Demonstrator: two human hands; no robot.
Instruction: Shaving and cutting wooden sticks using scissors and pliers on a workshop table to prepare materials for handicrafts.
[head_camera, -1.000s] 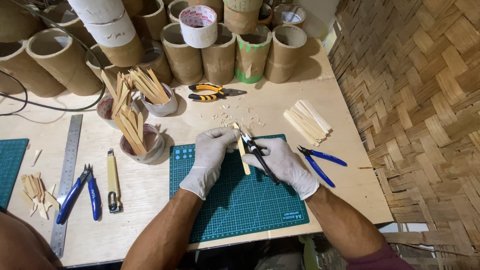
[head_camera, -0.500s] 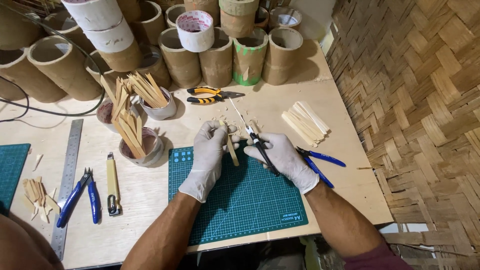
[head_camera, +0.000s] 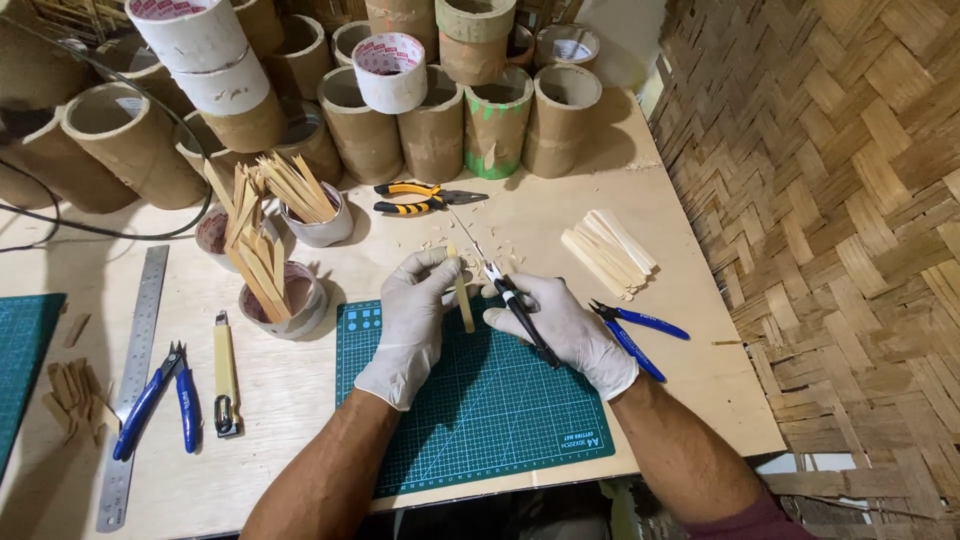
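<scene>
two white-gloved hands meet over the far edge of the dark green gridded cutting mat (head_camera: 470, 400). the left hand (head_camera: 415, 325) has its fingers curled together around a thin pale wooden strip (head_camera: 462, 298), pinched near the strip's upper end between thumb and fingertips; the strip runs down from that grip and its lower end lies over the mat, just right of the palm. the right hand (head_camera: 565, 328) is closed on a slim black-handled craft knife (head_camera: 520, 312), fingers wrapped about the handle, the handle's rear end sticking out toward the mat below the hand. the knife's narrow blade points up and left, its tip just beside the strip's upper part; whether steel touches wood i cannot tell. small pale wood shavings (head_camera: 470, 235) are scattered on the light plywood tabletop (head_camera: 300, 400) just beyond the fingers.

right of the right hand lie blue-handled flush cutters (head_camera: 635, 335), close to the wrist, and farther back a loose stack of flat pale wooden strips (head_camera: 608, 250). yellow-and-black pliers (head_camera: 420, 198) lie beyond the shavings. left of the mat stand two small round cups holding upright wooden strips (head_camera: 262, 260), then a cream-handled utility knife (head_camera: 225, 375), a second pair of blue-handled cutters (head_camera: 160, 395) and a long steel ruler (head_camera: 135, 385). brown cardboard tubes (head_camera: 430, 125) crowd the back of the table.
</scene>
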